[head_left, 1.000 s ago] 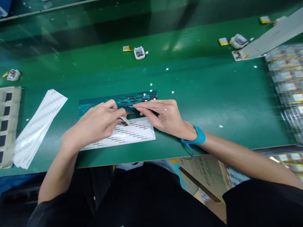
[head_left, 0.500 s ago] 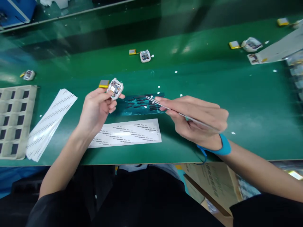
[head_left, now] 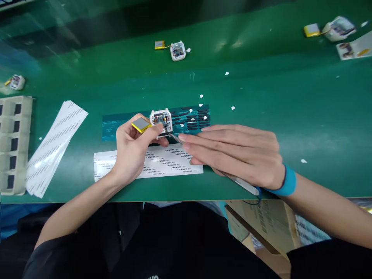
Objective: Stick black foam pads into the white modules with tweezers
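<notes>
My left hand [head_left: 133, 147] is closed on a small white watch-like housing [head_left: 161, 119] with its circuit board facing up. A yellow-edged battery pack [head_left: 141, 124] rests by the fingers of that hand. In my right hand [head_left: 241, 151] is a pair of tweezers [head_left: 176, 138], gripped with the fingers stretched along it. Its tip meets the lower edge of the housing, where a dark strip shows. Behind the housing lies a teal sheet [head_left: 116, 121] bearing several black strips [head_left: 197, 119]. Below both hands is a white printed backing sheet [head_left: 174, 164].
Another housing [head_left: 178, 51] with its battery lies farther back, one more at far right [head_left: 339, 29] and one at far left [head_left: 17, 82]. A compartment tray [head_left: 26, 147] and white printed strips [head_left: 55, 147] occupy the left. Small white stickers [head_left: 233, 108] dot the green table.
My left hand has moved right and down with the housing, which now sits over the teal sheet. The tweezers' tip has left the black strips and come to the housing's lower edge.
</notes>
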Demonstrator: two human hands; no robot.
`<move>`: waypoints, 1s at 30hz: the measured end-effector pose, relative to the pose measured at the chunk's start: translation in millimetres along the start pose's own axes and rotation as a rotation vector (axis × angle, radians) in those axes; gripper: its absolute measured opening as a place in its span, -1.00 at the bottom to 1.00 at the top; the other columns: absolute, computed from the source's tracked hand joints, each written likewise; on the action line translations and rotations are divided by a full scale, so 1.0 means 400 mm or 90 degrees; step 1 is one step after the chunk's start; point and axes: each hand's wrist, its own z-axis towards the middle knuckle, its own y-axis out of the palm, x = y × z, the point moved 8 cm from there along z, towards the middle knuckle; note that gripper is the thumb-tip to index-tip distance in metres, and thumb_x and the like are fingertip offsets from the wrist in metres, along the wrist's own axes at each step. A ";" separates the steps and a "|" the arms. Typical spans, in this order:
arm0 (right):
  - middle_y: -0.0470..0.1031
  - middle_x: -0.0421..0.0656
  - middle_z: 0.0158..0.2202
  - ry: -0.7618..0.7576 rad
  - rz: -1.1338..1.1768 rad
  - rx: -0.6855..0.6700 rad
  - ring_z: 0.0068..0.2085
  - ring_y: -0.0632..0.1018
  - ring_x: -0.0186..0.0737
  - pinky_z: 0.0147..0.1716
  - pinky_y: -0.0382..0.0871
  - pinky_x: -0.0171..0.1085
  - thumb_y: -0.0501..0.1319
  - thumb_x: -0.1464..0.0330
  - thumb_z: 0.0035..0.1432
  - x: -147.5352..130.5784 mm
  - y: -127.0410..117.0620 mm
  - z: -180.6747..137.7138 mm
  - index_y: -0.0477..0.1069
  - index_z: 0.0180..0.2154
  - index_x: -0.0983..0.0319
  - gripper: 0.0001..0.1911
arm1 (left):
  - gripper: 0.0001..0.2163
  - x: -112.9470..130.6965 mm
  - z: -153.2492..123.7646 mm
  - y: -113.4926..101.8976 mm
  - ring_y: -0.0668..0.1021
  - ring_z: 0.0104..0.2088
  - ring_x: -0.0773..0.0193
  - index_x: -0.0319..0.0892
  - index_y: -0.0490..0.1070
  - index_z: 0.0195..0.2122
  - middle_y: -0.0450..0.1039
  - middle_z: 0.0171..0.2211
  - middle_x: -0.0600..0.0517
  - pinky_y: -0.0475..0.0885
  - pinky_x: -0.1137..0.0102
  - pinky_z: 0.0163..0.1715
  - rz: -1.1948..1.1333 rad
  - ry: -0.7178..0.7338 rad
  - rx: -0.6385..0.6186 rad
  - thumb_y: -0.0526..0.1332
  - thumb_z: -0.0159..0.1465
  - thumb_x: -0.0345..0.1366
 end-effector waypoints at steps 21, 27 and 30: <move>0.72 -0.19 0.00 0.086 0.128 0.020 -0.07 0.78 -0.16 -0.06 0.77 -0.24 0.39 0.42 0.39 0.029 0.018 0.009 0.60 0.06 0.10 -0.76 | -0.77 0.003 -0.011 0.007 0.61 -0.59 0.35 -0.13 0.42 -0.53 0.46 -0.58 0.19 0.60 0.43 -0.50 0.039 0.004 -0.006 0.43 0.17 -0.45; 0.74 -0.08 -0.05 0.099 0.120 0.061 -0.12 0.78 -0.15 -0.15 0.79 -0.23 0.35 0.43 0.42 0.036 0.009 0.004 0.60 0.07 0.20 -0.78 | -0.83 0.005 -0.007 0.000 0.66 -0.54 0.31 -0.15 0.50 -0.36 0.56 -0.47 0.14 0.68 0.41 -0.43 0.083 0.027 0.003 0.50 0.21 -0.34; 0.73 -0.11 0.00 0.137 0.121 0.032 -0.07 0.77 -0.18 -0.06 0.78 -0.25 0.33 0.44 0.43 0.040 0.008 0.000 0.60 0.09 0.13 -0.75 | -0.81 0.012 -0.009 -0.001 0.68 -0.53 0.32 -0.17 0.49 -0.38 0.55 -0.46 0.12 0.67 0.45 -0.47 0.089 0.040 -0.002 0.51 0.22 -0.35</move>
